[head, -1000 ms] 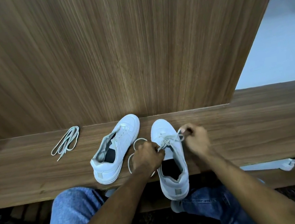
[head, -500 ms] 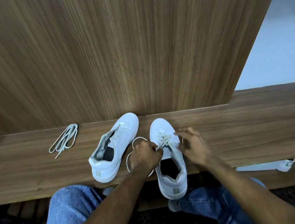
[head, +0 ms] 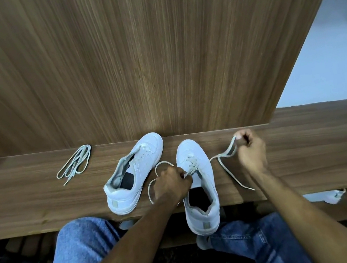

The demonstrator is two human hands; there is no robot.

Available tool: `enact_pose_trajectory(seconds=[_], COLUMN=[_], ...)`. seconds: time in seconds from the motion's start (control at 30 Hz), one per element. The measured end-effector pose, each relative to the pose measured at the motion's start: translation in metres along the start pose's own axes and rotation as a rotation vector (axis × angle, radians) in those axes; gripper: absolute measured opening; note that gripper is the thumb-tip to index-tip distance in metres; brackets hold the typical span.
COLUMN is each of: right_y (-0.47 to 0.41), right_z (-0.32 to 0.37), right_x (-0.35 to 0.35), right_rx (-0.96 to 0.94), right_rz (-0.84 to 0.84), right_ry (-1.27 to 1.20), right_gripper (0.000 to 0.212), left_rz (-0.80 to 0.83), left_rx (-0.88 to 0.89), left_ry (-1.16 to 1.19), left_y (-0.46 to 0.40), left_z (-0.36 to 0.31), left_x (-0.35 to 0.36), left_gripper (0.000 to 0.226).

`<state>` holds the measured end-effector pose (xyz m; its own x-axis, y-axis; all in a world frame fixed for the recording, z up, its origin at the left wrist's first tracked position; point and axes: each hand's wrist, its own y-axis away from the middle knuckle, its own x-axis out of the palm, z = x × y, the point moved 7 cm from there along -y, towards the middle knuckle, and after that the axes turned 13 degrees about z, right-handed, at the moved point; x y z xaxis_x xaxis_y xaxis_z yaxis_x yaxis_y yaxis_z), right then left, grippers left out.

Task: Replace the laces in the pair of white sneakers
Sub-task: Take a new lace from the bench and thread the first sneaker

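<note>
A white low-top sneaker [head: 197, 182] with a partly threaded pale lace [head: 226, 157] stands toe-first toward the brown wood-grain wall panel [head: 132, 57], on a long wooden bench [head: 19, 203], its heel overhanging the bench's near edge. The left hand [head: 172, 183], fingers curled, pinches the lace at this sneaker's eyelets, a loop trailing just left of it. The right hand [head: 252, 152], to the right of the sneaker, pinches the lace's other length between thumb and fingertips, lifted off the bench. A second white sneaker [head: 134, 177], unlaced, lies angled just left. A loose bundled grey-white lace [head: 74, 164] lies well left of that.
</note>
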<state>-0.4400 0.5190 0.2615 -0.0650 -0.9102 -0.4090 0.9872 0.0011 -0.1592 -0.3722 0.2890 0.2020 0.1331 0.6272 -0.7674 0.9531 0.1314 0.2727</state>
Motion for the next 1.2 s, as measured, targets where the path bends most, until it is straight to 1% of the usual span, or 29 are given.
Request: enact_pose_trajectory(seconds=[0.03,0.07,0.13,0.17,0.2,0.27,0.33,0.4,0.47,0.53,0.63,0.7,0.77,0.83,0.9,0.93,0.97,1.0,1.07,1.1,1.13,1.17,1.2], right_y=[0.004,0.008,0.018,0.023,0.029,0.039,0.044,0.042,0.04,0.039,0.038,0.036,0.033,0.031,0.029,0.029,0.028,0.027,0.028,0.028,0.027,0.025,0.023], right_z=[-0.007,-0.016,-0.024,-0.025,-0.025,-0.024,-0.021,-0.019,-0.017,-0.013,-0.009,-0.008,-0.006,-0.006,-0.012,-0.016,-0.022,-0.027,-0.027,-0.021,-0.013,-0.004,0.006], right_x=[0.007,0.015,0.033,0.043,0.055,0.078,0.09,0.089,0.086,0.085,0.081,0.073,0.066,0.066,0.069,0.069,0.067,0.063,0.049,0.041,0.034,0.028,0.025], right_rx=[0.01,0.007,-0.047,-0.08,-0.11,-0.15,-0.126,-0.079,-0.048,-0.029,-0.022,-0.006,-0.007,-0.002,0.035,0.07,0.12,0.187,0.324,0.36,0.38,0.392,0.397], right_rz=[0.057,0.113,0.248,0.331,0.419,0.577,0.623,0.574,0.539,0.532,0.539,0.548,0.551,0.568,0.6,0.615,0.627,0.632,0.59,0.56,0.534,0.518,0.505], right_ry=[0.128,0.262,0.473,0.534,0.572,0.592,0.57,0.561,0.588,0.608,0.703,0.804,0.875,0.913,0.903,0.845,0.713,0.507,0.015,-0.199,-0.362,-0.501,-0.621], right_gripper=[0.017,0.022,0.047,0.053,0.052,0.038,0.03,0.026,0.022,0.022,0.023,0.021,0.021,0.023,0.022,0.021,0.019,0.019,0.021,0.022,0.022,0.022,0.021], left_rz=[0.008,0.035,0.139,0.2,0.253,0.311,0.334,0.315,0.229,0.149,0.065,-0.008,-0.044,-0.036,-0.01,0.0,0.003,-0.011,-0.101,-0.158,-0.185,-0.164,-0.104], left_rx=[-0.001,0.005,0.062,0.081,0.094,0.119,0.147,0.184,0.214,0.226,0.224,0.256,0.242,0.225,0.196,0.176,0.162,0.158,0.189,0.232,0.275,0.317,0.363], left_ry=[0.022,0.061,0.245,0.353,0.448,0.578,0.602,0.541,0.394,0.16,-0.225,-0.464,-0.644,-0.702,-0.682,-0.653,-0.609,-0.55,-0.391,-0.282,-0.175,-0.084,-0.009], left_y=[-0.001,-0.002,-0.006,-0.007,-0.007,-0.01,-0.012,-0.014,-0.015,-0.014,-0.009,-0.008,-0.008,-0.01,-0.012,-0.013,-0.012,-0.011,-0.003,0.003,0.007,0.01,0.011], left_z=[0.001,0.003,0.007,0.01,0.012,0.017,0.019,0.016,0.012,0.004,-0.009,-0.015,-0.015,-0.013,-0.011,-0.011,-0.01,-0.011,-0.015,-0.018,-0.022,-0.028,-0.035], left_x=[0.001,0.003,0.008,0.01,0.011,0.014,0.016,0.015,0.012,0.007,-0.004,-0.011,-0.015,-0.014,-0.013,-0.012,-0.012,-0.014,-0.024,-0.031,-0.034,-0.034,-0.03], left_gripper=[0.025,0.029,0.031,0.03,0.032,0.033,0.02,0.012,0.011,0.016,0.009,0.02,0.028,0.03,0.03,0.029,0.028,0.025,0.013,0.005,0.004,0.006,0.008])
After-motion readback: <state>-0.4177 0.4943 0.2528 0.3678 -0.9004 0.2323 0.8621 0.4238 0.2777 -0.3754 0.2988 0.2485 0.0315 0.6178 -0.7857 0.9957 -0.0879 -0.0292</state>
